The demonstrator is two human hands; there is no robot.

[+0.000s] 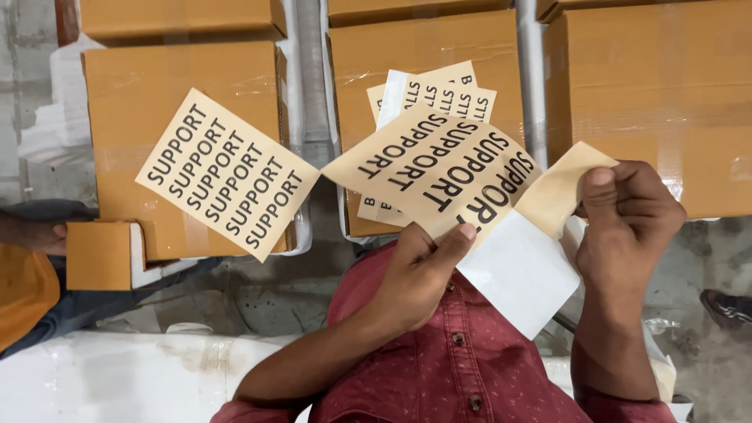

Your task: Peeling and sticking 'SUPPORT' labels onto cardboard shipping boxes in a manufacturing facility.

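The left hand (pixel 419 270) pinches the lower edge of a tan printed sticker (pixel 435 168), thumb on the face, the other fingers curled behind it. The sticker is a thin, matte, rectangular sheet with rows of bold black lettering, held tilted in the air above the chest of a red dotted shirt (pixel 462 368). Its right corner is lifted away from a smooth white backing sheet (pixel 521 274), which hangs below and between the two hands.

The right hand (pixel 627 223) is raised, with the wrist upright and the forearm running straight up from the lower frame. Thumb and forefinger are closed narrowly on the peeled tan corner (pixel 560 188), whose plain unprinted side faces the camera; the remaining fingers are folded into the palm.

Behind the held sticker, more printed stickers (pixel 439 94) lie fanned on the middle cardboard box (pixel 415 47). A second sticker of the same kind (pixel 227 172) lies flat and skewed on the left cardboard box (pixel 133 94), well apart from both hands. The boxes are brown, square-edged and sealed with glossy clear tape. A third box (pixel 666 94) stands at the right. The floor (pixel 274 290) is rough grey concrete. Another person's sleeve (pixel 27 290), orange, shows at the left edge.
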